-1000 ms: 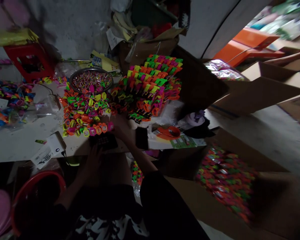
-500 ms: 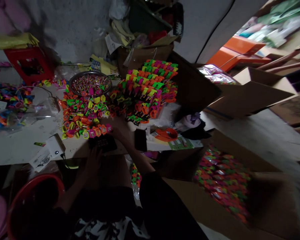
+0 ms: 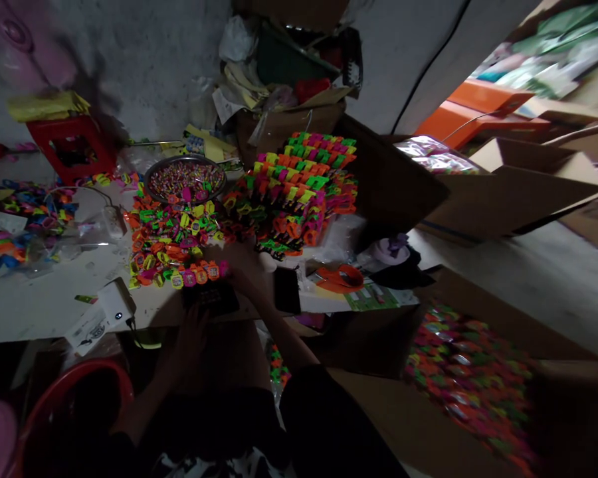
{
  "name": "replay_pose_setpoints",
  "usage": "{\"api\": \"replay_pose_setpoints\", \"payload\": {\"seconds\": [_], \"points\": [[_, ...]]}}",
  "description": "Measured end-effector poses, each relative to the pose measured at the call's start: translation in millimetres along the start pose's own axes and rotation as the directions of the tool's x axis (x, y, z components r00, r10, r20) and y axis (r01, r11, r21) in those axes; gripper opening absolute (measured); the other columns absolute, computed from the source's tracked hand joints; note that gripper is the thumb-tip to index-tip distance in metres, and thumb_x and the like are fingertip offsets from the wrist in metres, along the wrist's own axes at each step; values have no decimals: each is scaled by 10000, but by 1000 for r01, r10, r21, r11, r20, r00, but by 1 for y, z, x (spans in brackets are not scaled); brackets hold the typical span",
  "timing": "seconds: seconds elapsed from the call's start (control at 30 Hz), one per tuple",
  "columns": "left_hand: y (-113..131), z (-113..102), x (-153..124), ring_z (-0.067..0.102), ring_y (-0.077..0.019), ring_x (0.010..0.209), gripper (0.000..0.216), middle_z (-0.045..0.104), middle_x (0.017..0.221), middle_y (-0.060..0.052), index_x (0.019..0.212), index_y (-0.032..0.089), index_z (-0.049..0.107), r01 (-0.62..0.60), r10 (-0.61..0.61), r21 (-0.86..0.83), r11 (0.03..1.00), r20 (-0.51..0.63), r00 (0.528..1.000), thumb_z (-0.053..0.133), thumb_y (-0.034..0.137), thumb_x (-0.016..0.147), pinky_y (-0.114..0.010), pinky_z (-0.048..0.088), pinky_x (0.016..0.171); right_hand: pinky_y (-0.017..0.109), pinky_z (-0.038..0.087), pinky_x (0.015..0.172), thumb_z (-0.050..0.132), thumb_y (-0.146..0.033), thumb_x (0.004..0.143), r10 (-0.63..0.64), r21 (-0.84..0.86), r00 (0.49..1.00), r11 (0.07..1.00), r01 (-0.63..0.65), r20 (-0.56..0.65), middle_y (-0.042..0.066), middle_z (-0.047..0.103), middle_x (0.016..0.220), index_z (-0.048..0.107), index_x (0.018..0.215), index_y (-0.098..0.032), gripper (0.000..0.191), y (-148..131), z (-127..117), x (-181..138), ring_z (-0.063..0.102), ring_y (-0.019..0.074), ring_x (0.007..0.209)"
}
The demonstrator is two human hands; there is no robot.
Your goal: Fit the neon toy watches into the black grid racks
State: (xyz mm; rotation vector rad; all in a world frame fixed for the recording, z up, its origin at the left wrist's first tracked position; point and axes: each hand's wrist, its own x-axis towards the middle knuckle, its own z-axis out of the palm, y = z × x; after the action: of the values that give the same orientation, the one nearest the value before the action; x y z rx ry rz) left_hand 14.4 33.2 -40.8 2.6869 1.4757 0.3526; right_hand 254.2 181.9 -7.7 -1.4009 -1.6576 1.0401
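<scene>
A short row of toy watches (image 3: pixel 200 273) in yellow, pink and orange lies along the far edge of a dark flat board (image 3: pixel 212 299). My left hand (image 3: pixel 193 330) rests at the board's near edge, fingers stretched out and apart. At the right end of the row, beside a pink watch, is my right hand (image 3: pixel 235 265); its fingers are lost in deep shadow, so any grip is hidden. Beyond the row spreads a loose heap of colourful toy watches (image 3: pixel 167 236). Behind it stands a round metal bowl (image 3: pixel 152 194) full of tiny wrapped pieces.
Stacked rows of toy watches (image 3: pixel 299 186) rise right of the heap. A white power bank (image 3: pixel 115 302) with a cable lies left. Orange scissors (image 3: pixel 346 277) and a dark phone-like slab (image 3: pixel 286 290) lie right. An open carton of bagged watches (image 3: pixel 463 372) stands lower right.
The whole view has shifted, so the table sits slightly lower and further right in the picture. Both hands keep nearly the same places by the board and the row.
</scene>
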Motion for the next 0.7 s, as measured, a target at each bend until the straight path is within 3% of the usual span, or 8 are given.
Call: {"api": "replay_pose_setpoints", "payload": {"seconds": [0.27,0.47,0.7], "points": [[0,-2,1,163,-358,1505,753,83,1646,-177,1548,165,283,-10,10,17,1000,8,1000,546,143,842,-539,256,1183,324,511,797,657,-428,814,66,-94,998,993,-68,-22,100,740,894,739,886,-94,351,-9,0,6,648,218,821],[0,-2,1,123,-359,1512,743,53,1651,-166,1539,169,307,1,-1,1,1000,-1,1000,536,123,833,-541,278,1174,329,510,840,653,-368,835,-33,-120,999,992,36,31,90,754,927,757,933,-134,274,-17,-3,9,662,227,875],[3,-11,2,135,-360,1510,751,140,1637,-180,1540,144,299,-26,25,16,1000,26,999,561,164,836,-556,250,1186,284,508,793,625,-200,819,-34,-186,989,981,61,144,54,766,936,764,941,-151,192,-20,-4,18,667,203,828]]}}
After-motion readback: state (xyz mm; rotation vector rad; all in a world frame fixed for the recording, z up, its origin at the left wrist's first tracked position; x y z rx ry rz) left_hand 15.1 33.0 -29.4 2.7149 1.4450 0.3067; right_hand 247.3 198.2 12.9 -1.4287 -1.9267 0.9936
